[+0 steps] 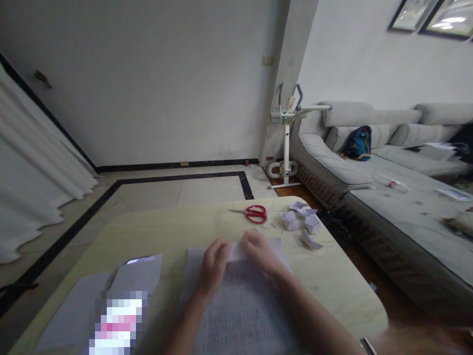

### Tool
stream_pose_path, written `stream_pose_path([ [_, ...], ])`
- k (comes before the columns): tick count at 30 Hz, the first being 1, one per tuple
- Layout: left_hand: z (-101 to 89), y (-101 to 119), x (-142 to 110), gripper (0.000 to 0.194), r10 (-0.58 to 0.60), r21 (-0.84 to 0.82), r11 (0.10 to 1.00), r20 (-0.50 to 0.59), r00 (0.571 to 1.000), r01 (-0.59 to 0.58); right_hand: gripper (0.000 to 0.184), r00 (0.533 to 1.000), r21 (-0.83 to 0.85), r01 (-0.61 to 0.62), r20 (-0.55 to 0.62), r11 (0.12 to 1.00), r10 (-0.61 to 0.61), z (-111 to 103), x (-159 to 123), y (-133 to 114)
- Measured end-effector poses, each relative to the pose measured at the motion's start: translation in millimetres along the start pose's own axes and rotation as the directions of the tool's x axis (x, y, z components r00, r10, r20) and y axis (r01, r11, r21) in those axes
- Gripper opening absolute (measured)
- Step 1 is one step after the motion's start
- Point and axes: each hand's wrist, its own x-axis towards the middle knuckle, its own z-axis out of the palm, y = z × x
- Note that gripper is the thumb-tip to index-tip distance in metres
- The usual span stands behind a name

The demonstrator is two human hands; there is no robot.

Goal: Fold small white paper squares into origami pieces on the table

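Observation:
My left hand [215, 261] and my right hand [258, 250] are close together over the table, fingers curled in. Between them they grip a small white piece of paper [235, 252]; its exact shape is blurred, and my fingers hide its ends. Beneath them lies a large sheet of paper [240, 315] covered with faint print or writing. Beyond my hands rests a pair of red-handled scissors [255, 214], blades pointing left. Several folded white paper pieces [291, 221] sit at the far right corner, with small paper scraps beside them.
The pale wooden table [347, 296] has rounded corners. On its left are white sheets [74, 305] and a pixelated lit screen [116, 323]. A grey sofa [399, 177] stands to the right, an exercise machine [286, 143] beyond the table, and a white curtain [33, 167] at left.

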Motion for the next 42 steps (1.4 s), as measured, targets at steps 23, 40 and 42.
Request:
stream_pose_path([
  [23,-0.6,-7.8,2.1,0.032,0.080,0.101,0.991,0.072,0.994,-0.088,0.027,0.981,-0.001,0.047,0.186,0.999,-0.046,2.7,-2.4,-0.4],
  [40,-0.6,-5.4,-3.7,0.030,0.053,0.080,0.994,0.194,0.980,-0.070,0.029,0.978,0.022,0.038,0.203,0.999,-0.042,-2.2,-1.2,-5.3],
  [42,-0.7,-5.7,-3.5,0.031,0.049,0.071,0.995,0.195,0.980,-0.064,0.029,0.981,0.034,0.040,0.188,0.999,-0.045,-2.3,-1.1,-5.2],
])
